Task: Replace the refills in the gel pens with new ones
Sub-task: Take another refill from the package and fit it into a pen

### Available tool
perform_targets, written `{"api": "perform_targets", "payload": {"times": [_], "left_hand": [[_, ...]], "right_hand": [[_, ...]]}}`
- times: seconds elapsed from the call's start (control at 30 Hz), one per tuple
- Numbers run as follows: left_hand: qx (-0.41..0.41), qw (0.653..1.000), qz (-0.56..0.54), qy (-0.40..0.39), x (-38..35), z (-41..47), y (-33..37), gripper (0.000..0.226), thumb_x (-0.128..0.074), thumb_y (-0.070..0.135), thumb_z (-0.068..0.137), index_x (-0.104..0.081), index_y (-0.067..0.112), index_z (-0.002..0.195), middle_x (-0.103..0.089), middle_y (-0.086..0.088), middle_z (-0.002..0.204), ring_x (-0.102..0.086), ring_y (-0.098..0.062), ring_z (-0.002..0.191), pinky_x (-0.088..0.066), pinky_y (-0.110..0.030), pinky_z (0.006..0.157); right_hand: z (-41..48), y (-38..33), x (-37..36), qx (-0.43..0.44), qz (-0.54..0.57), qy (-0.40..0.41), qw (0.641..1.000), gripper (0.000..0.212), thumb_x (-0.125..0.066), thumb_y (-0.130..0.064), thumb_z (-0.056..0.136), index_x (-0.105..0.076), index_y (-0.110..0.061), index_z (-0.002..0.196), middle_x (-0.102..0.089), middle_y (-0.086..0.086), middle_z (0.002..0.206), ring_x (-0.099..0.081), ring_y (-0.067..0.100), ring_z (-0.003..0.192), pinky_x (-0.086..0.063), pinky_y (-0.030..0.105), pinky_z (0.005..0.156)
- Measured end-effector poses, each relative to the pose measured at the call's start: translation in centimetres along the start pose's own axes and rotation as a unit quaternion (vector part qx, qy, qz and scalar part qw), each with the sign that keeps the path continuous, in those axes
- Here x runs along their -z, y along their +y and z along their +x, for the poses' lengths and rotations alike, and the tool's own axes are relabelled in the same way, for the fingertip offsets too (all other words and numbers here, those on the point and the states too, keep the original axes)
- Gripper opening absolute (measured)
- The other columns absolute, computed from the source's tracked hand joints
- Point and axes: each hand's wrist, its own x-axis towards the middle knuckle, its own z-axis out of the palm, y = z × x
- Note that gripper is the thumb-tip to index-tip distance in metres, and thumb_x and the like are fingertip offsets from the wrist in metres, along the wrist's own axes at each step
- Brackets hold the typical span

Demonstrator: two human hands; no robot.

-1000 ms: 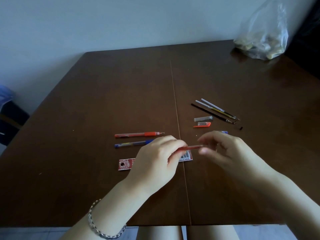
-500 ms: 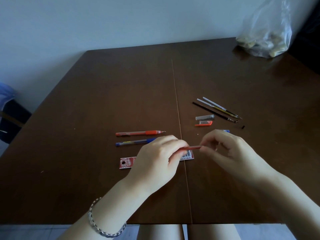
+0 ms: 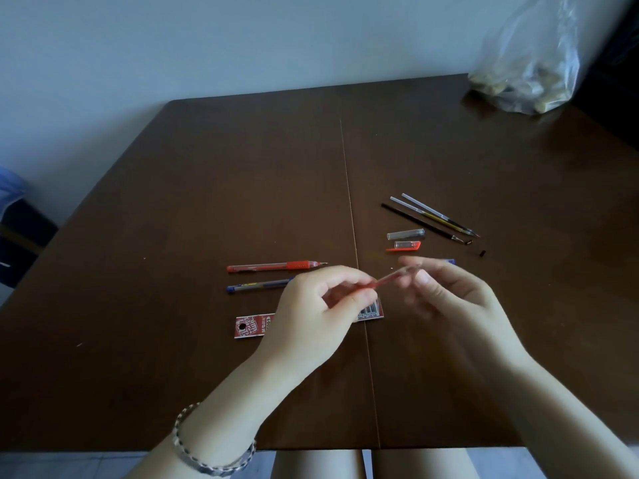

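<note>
Glossy brown table [image 3: 207, 340]; left hand [image 3: 311, 319] pinches thin red refill [image 3: 383, 281].

Red refill packet [image 3: 254, 326] near table's [image 3: 173, 236] front edge: white print too blurred to read, maybe "M&G" and "001"; barcode at its right end, digits illegible.

- My left hand [image 3: 311, 318] and right hand [image 3: 460, 305] are bare, no sleeves.
- A silver-and-dark beaded bracelet [image 3: 211, 454] circles my left wrist.
- My knees are bare.
</note>
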Motion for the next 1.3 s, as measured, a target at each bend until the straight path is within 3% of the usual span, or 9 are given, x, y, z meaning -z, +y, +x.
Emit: {"api": "perform_targets", "payload": {"times": [0.17, 0.33, 0.5, 0.63, 0.8, 0.9, 0.97, 1.13, 1.3], "left_hand": [[0.125, 0.977, -0.151, -0.088, 0.0, 0.2, 0.5, 0.011, -0.060, 0.012, 0.083, -0.069, 0.018, 0.082, -0.066, 0.010, 0.057, -0.056, -0.006, 0.053, -0.040, -0.015, 0.043], [0.214, 0.938, -0.248, -0.117, 0.0, 0.2, 0.7, 0.010, -0.058, 0.005, 0.083, -0.067, 0.009, 0.083, -0.066, 0.001, 0.061, -0.052, -0.009, 0.050, -0.034, -0.017, 0.040], [0.040, 0.998, -0.040, -0.015, -1.0, -0.1, 0.5, 0.008, -0.064, 0.013, 0.081, -0.070, 0.018, 0.083, -0.065, 0.014, 0.058, -0.061, -0.003, 0.057, -0.044, -0.010, 0.049], [-0.113, 0.979, 0.128, 0.112, -2.1, -0.4, -0.5, 0.017, -0.063, 0.013, 0.078, -0.069, 0.011, 0.093, -0.073, 0.000, 0.084, -0.060, -0.007, 0.084, -0.048, -0.011, 0.070], [-0.038, 0.989, 0.080, 0.116, -0.3, 0.4, -1.4, 0.010, -0.063, 0.014, 0.081, -0.069, 0.016, 0.089, -0.066, 0.012, 0.074, -0.061, -0.004, 0.074, -0.048, -0.009, 0.062], [0.021, 0.989, 0.088, 0.114, 1.2, 0.8, -2.0, 0.011, -0.061, 0.017, 0.082, -0.067, 0.019, 0.091, -0.066, 0.011, 0.075, -0.062, -0.005, 0.068, -0.050, -0.011, 0.059], [0.043, 0.989, 0.097, 0.104, 1.7, 0.8, -2.3, 0.010, -0.060, 0.019, 0.083, -0.066, 0.020, 0.091, -0.067, 0.008, 0.079, -0.063, -0.007, 0.070, -0.052, -0.015, 0.061], [0.073, 0.988, 0.108, 0.086, 2.3, 0.6, -2.7, 0.013, -0.061, 0.022, 0.083, -0.066, 0.021, 0.095, -0.067, 0.007, 0.083, -0.063, -0.009, 0.075, -0.052, -0.019, 0.063], [0.071, 0.988, 0.113, 0.083, 2.6, 0.5, -2.7, 0.015, -0.060, 0.024, 0.083, -0.065, 0.022, 0.096, -0.068, 0.006, 0.085, -0.063, -0.009, 0.077, -0.053, -0.019, 0.063]], "right_hand": [[-0.4, 1.0, -1.6, -0.015, 0.140, -0.032, 0.990, 0.043, -0.074, -0.043, 0.059, -0.071, -0.018, 0.094, -0.060, -0.005, 0.064, -0.053, 0.006, 0.059, -0.044, 0.016, 0.053], [-0.4, 0.3, -2.8, -0.043, 0.210, 0.000, 0.977, 0.019, -0.057, -0.026, 0.068, -0.072, -0.017, 0.076, -0.063, -0.003, 0.064, -0.055, 0.006, 0.052, -0.046, 0.016, 0.047], [0.0, 0.5, -3.5, -0.058, 0.177, 0.103, 0.977, 0.019, -0.049, -0.015, 0.083, -0.066, -0.012, 0.077, -0.060, -0.006, 0.056, -0.052, 0.003, 0.048, -0.043, 0.013, 0.045], [0.2, 0.7, -4.0, -0.057, 0.169, 0.145, 0.973, 0.022, -0.047, -0.016, 0.090, -0.067, -0.011, 0.082, -0.061, -0.008, 0.055, -0.051, 0.003, 0.047, -0.039, 0.012, 0.043], [2.1, -1.9, -2.5, -0.063, -0.128, 0.032, 0.989, 0.014, -0.058, -0.011, 0.084, -0.071, -0.013, 0.087, -0.060, 0.000, 0.062, -0.048, 0.000, 0.044, -0.036, 0.009, 0.045], [5.6, -4.1, 0.7, 0.094, -0.447, 0.079, 0.886, 0.021, -0.056, -0.008, 0.084, -0.069, -0.019, 0.097, -0.066, -0.004, 0.087, -0.056, -0.004, 0.070, -0.037, 0.007, 0.060], [8.4, -4.2, 2.6, 0.109, -0.581, 0.067, 0.804, 0.028, -0.051, -0.009, 0.088, -0.064, -0.019, 0.110, -0.064, -0.003, 0.108, -0.053, 0.013, 0.101, -0.037, 0.019, 0.077], [12.3, -1.6, 4.7, 0.025, -0.699, -0.069, 0.711, 0.029, -0.055, -0.017, 0.085, -0.062, -0.033, 0.108, -0.060, -0.005, 0.112, -0.051, 0.016, 0.106, -0.037, 0.028, 0.076], [11.5, -1.8, 4.5, 0.083, -0.673, -0.058, 0.733, 0.020, -0.059, -0.016, 0.084, -0.066, -0.020, 0.101, -0.056, -0.008, 0.090, -0.049, 0.015, 0.100, -0.037, 0.026, 0.075]]}}
